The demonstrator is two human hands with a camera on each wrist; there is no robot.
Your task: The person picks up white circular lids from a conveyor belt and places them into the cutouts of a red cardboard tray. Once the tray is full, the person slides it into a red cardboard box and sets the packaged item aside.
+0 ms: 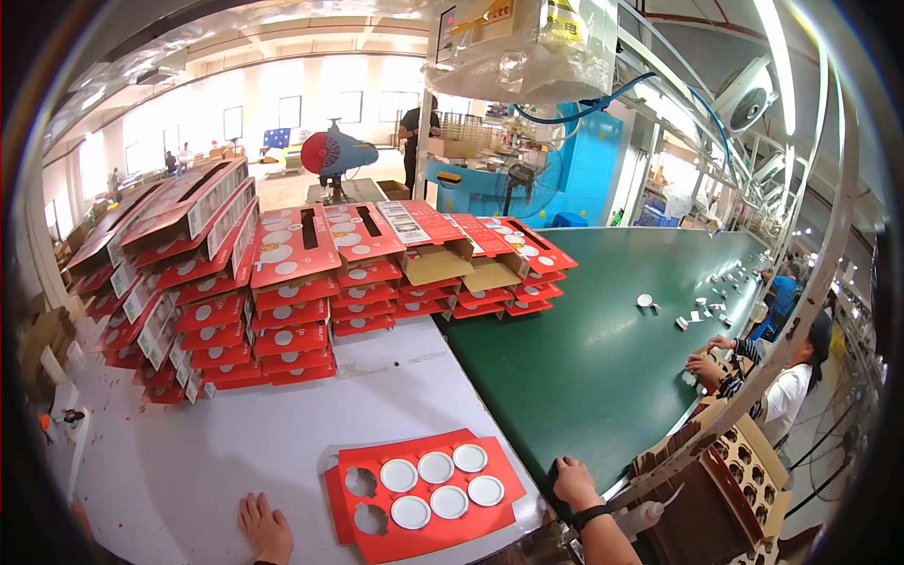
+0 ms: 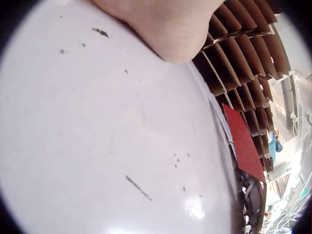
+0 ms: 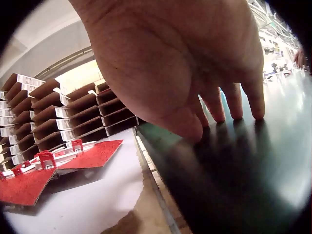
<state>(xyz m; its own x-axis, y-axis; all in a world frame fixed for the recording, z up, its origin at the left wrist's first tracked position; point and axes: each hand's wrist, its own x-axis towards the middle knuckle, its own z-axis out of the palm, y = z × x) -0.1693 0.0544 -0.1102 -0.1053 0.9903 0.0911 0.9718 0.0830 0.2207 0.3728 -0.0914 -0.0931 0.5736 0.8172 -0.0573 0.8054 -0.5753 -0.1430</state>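
Note:
The left hand (image 1: 266, 529) rests with spread fingers on the white table (image 1: 217, 452); in the left wrist view only part of that hand (image 2: 170, 29) shows. The right hand (image 1: 574, 485) touches the green belt (image 1: 565, 377) with its fingertips; the right wrist view has the hand (image 3: 180, 63) arched over the belt, nothing in it. Between the hands lies a red card sheet (image 1: 424, 544) with several round white lids (image 1: 449, 502) set in its holes; two holes at its left end hold no lid. The sheet's red flaps (image 3: 87, 160) show beside the right hand.
Stacks of red cartons (image 1: 297, 247) stand along the table's back, some over the belt edge. Small white pieces (image 1: 682, 323) lie farther along the belt. A person (image 1: 786, 400) works at the right side. A box with dividers (image 1: 744, 471) and a white bottle (image 1: 642, 517) are near the right arm.

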